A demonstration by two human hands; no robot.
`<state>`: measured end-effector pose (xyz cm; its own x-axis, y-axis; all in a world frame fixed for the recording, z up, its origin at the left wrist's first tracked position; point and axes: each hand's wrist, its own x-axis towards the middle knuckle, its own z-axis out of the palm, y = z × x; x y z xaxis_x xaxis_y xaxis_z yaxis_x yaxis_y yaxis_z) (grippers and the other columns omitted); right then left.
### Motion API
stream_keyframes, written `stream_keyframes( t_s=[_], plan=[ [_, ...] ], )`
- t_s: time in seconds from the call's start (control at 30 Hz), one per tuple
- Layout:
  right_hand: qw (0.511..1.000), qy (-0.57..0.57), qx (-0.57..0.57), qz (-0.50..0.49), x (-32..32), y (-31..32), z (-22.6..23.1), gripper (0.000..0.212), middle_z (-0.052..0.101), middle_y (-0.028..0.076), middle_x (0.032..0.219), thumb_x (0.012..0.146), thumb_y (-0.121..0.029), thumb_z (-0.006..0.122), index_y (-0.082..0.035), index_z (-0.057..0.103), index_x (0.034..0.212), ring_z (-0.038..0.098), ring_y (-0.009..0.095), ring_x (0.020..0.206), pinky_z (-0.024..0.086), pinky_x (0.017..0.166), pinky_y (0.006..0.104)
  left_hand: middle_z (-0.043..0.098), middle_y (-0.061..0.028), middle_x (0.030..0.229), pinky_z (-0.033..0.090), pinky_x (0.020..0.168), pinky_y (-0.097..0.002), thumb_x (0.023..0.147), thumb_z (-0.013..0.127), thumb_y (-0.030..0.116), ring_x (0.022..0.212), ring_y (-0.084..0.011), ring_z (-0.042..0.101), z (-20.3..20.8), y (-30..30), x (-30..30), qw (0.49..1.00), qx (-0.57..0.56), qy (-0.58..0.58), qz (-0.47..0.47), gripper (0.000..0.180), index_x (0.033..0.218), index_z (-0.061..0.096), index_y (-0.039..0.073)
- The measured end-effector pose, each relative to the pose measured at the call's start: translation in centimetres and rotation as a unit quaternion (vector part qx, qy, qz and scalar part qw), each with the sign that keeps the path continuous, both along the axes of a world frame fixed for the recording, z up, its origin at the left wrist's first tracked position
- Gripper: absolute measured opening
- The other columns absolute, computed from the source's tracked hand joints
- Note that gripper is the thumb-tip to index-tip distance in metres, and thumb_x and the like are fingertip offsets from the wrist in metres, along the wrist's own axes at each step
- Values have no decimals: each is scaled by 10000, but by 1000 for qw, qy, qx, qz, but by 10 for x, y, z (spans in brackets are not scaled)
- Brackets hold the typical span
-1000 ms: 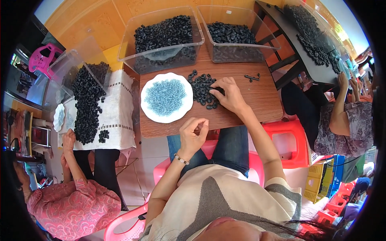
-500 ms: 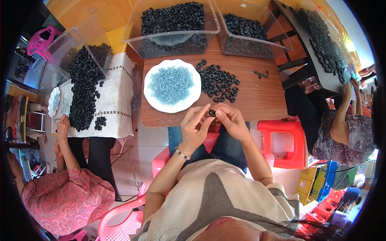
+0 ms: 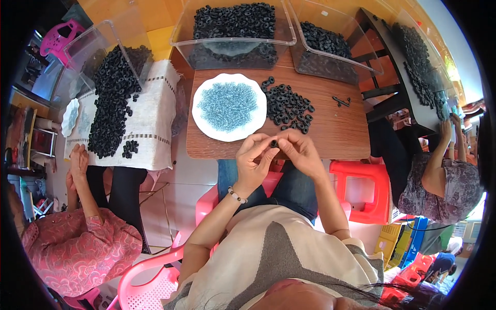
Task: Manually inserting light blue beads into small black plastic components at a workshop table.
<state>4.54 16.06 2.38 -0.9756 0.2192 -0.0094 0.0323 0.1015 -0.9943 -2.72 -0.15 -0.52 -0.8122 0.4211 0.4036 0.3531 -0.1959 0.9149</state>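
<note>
Over the front edge of the brown table [image 3: 330, 119], my two hands meet at a small black ring-shaped part [image 3: 274, 144]. My left hand [image 3: 253, 160], with a beaded bracelet on its wrist, pinches it from the left. From the other side my right hand [image 3: 300, 152] grips it between thumb and fingers. Just beyond my hands stands a white scalloped plate [image 3: 198, 125] filled with small clear blue-grey beads [image 3: 227, 106]. Beside the plate lies a loose pile of similar black parts [image 3: 288, 106].
Clear plastic bins [image 3: 232, 50] of black parts stand at the table's back. A few thin dark pieces [image 3: 341, 101] lie at the right. On the left, a person in pink [image 3: 88, 248] sits by a cloth-covered table [image 3: 155, 129]. A red stool [image 3: 356, 191] stands at right.
The view has shifted slightly, so the tables and bins sit a little further right. My hands still hold the black part together. At left, the other person's hands have come closer together.
</note>
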Motion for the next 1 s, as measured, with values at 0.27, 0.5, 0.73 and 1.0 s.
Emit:
stream_keyframes(
  t_s=[0.27,0.5,0.73,1.0],
  plan=[
    [920,93,376,-61,-68,8,18,117,680,112,1139,843,-92,790,-84,775,959,549,329,1127,414,1032,447,722,-90,800,514,584,-314,836,847,80,625,-189,643,2,0,7,994,-28,106,25,321,1138,761,13],
    [857,123,499,-42,-100,4,-8,100,640,138,1233,761,-109,820,-83,807,857,499,378,1175,436,1021,465,707,-83,785,518,603,-322,816,860,79,645,-196,641,5,0,4,992,-19,119,41,332,1126,761,11],
    [836,111,536,-27,-110,-2,-10,66,660,126,1208,760,-105,802,-77,804,820,504,372,1162,438,1021,466,703,-81,798,522,609,-327,814,862,85,653,-198,640,4,-1,0,991,-9,123,56,330,1122,760,21],
    [883,150,443,-45,-96,9,10,74,681,153,1130,806,-46,751,-32,767,877,539,374,1103,426,1001,462,740,-104,868,545,624,-314,842,849,96,693,-187,694,2,-2,2,997,-23,55,46,333,1149,754,10]
  ],
)
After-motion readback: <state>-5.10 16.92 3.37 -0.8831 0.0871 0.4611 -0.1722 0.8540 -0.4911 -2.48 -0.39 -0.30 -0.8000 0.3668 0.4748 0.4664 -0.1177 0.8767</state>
